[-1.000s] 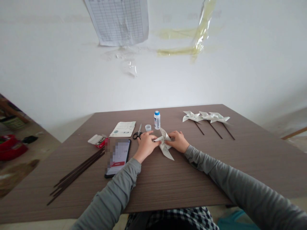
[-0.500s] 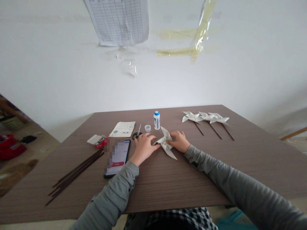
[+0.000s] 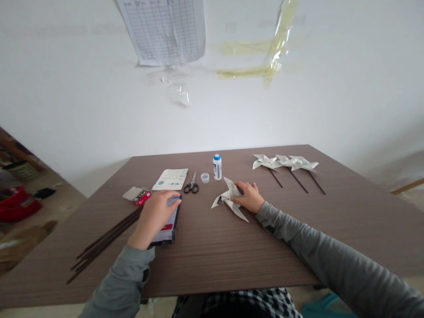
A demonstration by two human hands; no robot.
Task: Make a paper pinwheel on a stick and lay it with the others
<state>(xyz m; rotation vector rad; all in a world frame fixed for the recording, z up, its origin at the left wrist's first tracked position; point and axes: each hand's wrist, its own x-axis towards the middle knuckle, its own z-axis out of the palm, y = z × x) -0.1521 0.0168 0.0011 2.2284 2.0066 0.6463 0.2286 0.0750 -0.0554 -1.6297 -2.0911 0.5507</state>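
A folded paper pinwheel [image 3: 228, 199], printed like newspaper, lies on the table in front of me. My right hand [image 3: 250, 196] pinches its right side. My left hand [image 3: 157, 215] hovers over a smartphone [image 3: 168, 227], hiding much of it; its fingers are apart with nothing seen in them. Just past that hand sits a small red box [image 3: 141, 198] with its white flap raised. Several thin dark sticks [image 3: 106, 240] lie in a bundle to its left.
Scissors [image 3: 191, 186], a small translucent cap [image 3: 205, 178] and a white glue-like bottle with a blue top [image 3: 217, 168] stand beyond the pinwheel. A stack of paper squares [image 3: 170, 179] lies back left. Finished pinwheels on sticks [image 3: 286, 162] rest back right, near the wall [image 3: 232, 119].
My left hand has let go of the pinwheel and moved left, over the phone. My right hand stays on the pinwheel, which has barely shifted.
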